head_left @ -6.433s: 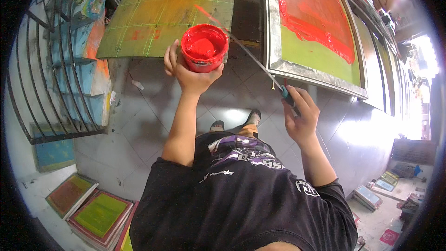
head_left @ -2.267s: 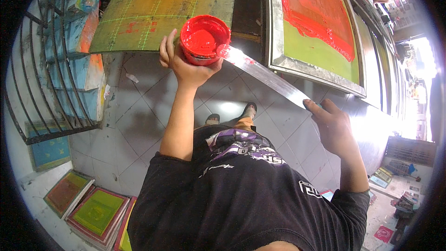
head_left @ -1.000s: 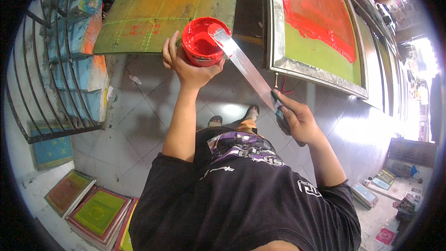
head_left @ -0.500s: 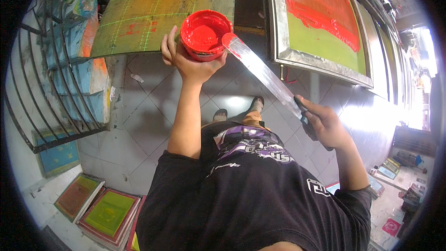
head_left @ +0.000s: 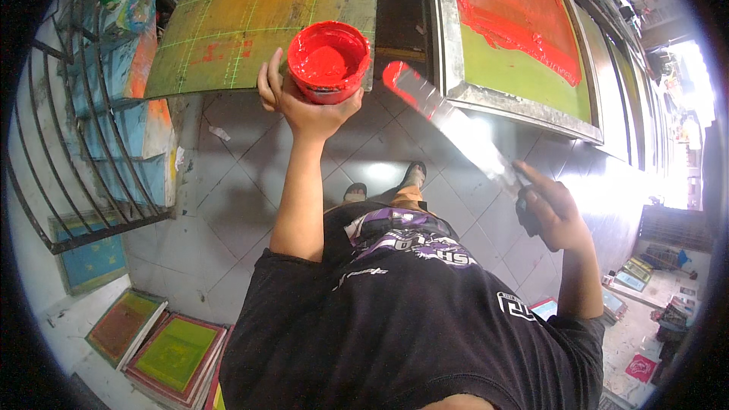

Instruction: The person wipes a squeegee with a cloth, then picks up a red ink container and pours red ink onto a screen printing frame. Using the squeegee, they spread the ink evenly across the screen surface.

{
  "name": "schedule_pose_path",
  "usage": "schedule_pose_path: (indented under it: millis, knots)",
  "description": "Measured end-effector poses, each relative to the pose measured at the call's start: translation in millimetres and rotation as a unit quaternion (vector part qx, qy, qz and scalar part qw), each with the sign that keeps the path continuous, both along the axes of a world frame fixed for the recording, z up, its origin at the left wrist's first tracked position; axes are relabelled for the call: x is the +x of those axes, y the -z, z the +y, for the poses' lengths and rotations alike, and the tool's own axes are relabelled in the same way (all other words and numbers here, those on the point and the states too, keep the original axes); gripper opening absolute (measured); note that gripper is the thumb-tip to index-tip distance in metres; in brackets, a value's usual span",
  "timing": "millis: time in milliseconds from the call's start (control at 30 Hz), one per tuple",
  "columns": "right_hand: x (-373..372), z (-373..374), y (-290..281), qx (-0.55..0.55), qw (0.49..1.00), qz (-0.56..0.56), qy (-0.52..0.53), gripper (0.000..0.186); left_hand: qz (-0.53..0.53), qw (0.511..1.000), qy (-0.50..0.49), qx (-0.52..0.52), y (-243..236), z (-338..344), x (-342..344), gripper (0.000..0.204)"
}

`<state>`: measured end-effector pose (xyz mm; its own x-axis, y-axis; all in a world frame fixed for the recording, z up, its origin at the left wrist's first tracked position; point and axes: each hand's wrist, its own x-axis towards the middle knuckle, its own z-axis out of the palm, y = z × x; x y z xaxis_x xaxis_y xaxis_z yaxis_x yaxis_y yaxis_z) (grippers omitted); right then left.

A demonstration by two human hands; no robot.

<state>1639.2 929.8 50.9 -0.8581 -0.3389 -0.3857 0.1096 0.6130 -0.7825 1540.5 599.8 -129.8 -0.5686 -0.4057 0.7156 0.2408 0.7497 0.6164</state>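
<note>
My left hand (head_left: 310,106) is wrapped round the underside of a round tub (head_left: 328,63), which is tilted toward me and shows thick red ink coating its inside. In my right hand (head_left: 554,212) is a long metal ink spatula (head_left: 463,130), gripped by its dark handle. Red ink covers the spatula's rounded tip, which points up and left, a little to the right of the tub and apart from it. Ahead and to the right lies a screen-printing frame (head_left: 524,110) with green mesh, its upper part spread with red ink (head_left: 524,15).
A stained board with green grid lines (head_left: 228,23) lies ahead on the left. Black metal bars (head_left: 99,228) stand at the far left. Several printing screens (head_left: 175,353) lean at the lower left. Grey tiles (head_left: 243,182) cover the floor around my feet.
The spatula has moved right, away from the tub's rim, with my right hand shifting right and slightly down. My left hand and the tub have shifted slightly left.
</note>
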Motion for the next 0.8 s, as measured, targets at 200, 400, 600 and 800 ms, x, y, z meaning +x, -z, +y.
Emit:
schedule_pose_path:
  millis: [200,400,600,800]
  knots:
    - [-1,1,23,-0.108,0.992,0.043,0.059,0.041,-0.034,0.999,-0.009,0.033,-5,0,5,0.108]
    - [-5,-7,57,-0.117,0.981,0.148,0.048,0.044,-0.012,1.0,-0.007,0.022,-1,3,6,0.11]
    - [-16,-20,58,0.17,0.871,0.462,0.004,0.047,-0.006,0.999,-0.002,0.032,5,2,7,0.107]
    - [-20,-16,43,0.05,0.914,0.402,-0.023,0.046,0.057,0.998,0.027,0.015,0,2,8,0.098]
